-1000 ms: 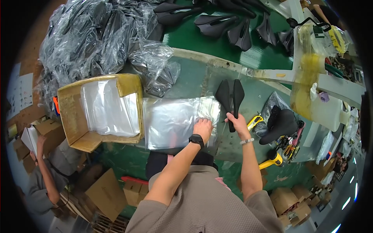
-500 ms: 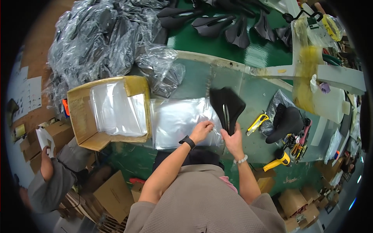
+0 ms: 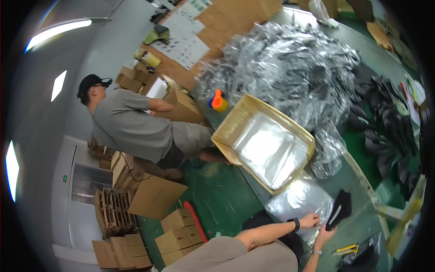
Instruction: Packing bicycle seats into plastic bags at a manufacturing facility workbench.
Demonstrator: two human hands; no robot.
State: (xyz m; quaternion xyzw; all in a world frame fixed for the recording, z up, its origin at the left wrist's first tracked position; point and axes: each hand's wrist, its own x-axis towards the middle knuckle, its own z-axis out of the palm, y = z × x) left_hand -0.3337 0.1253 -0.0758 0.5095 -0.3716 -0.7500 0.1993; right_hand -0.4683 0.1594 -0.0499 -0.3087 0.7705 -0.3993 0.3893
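My right hand (image 3: 325, 236) is closed around the narrow end of a black bicycle saddle (image 3: 340, 209), which tilts up and away from me. Close beside it, my left hand (image 3: 310, 221) pinches the edge of a clear plastic bag (image 3: 297, 199) on top of a flat stack on the bench. The saddle is outside the bag, next to its right edge. Beyond the stack stands an open cardboard box (image 3: 247, 105) holding more clear bags (image 3: 272, 149).
Behind the box lies a big heap of plastic-wrapped saddles (image 3: 290, 68); bare black saddles (image 3: 385, 131) lie at far right. A yellow utility knife (image 3: 345, 250) is right of my hands. At left, another person (image 3: 136, 124) stands by cartons. Small boxes (image 3: 179, 235) stand on the floor.
My view has swung to the left, bringing the other person and the wrapped heap further into sight. The saddle stays in my right hand, and my left hand remains at the bag's edge.
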